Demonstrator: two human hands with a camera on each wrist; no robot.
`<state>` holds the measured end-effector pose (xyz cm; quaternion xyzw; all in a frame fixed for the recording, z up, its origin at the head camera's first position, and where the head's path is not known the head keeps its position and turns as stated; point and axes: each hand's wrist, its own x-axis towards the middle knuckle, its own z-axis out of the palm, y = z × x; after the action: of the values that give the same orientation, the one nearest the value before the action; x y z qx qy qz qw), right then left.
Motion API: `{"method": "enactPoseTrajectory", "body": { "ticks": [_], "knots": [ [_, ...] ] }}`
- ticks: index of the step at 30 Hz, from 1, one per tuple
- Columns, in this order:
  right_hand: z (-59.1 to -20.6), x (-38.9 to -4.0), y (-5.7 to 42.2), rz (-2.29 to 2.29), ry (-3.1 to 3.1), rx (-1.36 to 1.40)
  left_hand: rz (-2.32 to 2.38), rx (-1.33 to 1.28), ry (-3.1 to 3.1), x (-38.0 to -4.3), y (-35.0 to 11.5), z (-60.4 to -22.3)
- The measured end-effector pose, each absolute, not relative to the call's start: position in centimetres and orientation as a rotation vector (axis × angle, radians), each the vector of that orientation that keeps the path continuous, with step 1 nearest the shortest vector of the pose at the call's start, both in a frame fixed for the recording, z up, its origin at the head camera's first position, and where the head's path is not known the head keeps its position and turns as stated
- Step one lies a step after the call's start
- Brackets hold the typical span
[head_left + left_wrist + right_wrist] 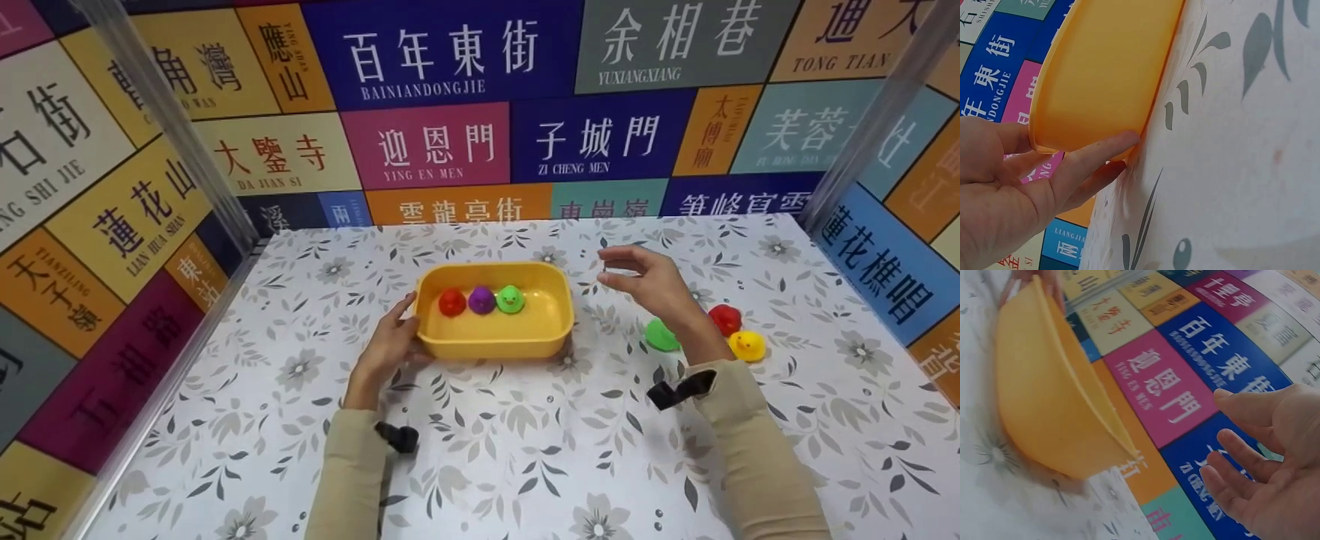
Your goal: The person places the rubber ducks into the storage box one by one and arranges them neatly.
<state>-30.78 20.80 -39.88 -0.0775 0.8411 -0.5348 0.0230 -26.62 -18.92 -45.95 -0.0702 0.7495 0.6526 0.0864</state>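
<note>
A yellow plastic tub [495, 349] stands on the table with a red toy duck [451, 302], a purple toy duck [481, 300] and a green toy duck [510, 300] in a row inside. My left hand [388, 341] rests against its left end; in the left wrist view, nearly straight fingers [1095, 154] touch the outer wall below the rim. To the right of the tub, my right hand [646, 283] hovers with thumb and fingers apart and nothing between them. Beyond the right thumb in the right wrist view, the tub's wall [1044, 388] shows.
Near my right wrist lie a red toy [724, 319], a yellow toy duck [746, 346] and a green toy [661, 335], partly hidden by the forearm. The table [480, 450] has a leaf-patterned cover. Panels with street names [442, 142] rise at the back and sides.
</note>
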Motion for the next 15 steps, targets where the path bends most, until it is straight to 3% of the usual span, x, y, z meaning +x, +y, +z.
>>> {"method": "enactPoseTrajectory", "body": {
  "ticks": [15],
  "knots": [
    [-42.2, -32.3, 26.2, -1.676, 2.702, -0.156, 1.952, -0.228, 2.233, -26.7, -19.1, -46.2]
  ]
}}
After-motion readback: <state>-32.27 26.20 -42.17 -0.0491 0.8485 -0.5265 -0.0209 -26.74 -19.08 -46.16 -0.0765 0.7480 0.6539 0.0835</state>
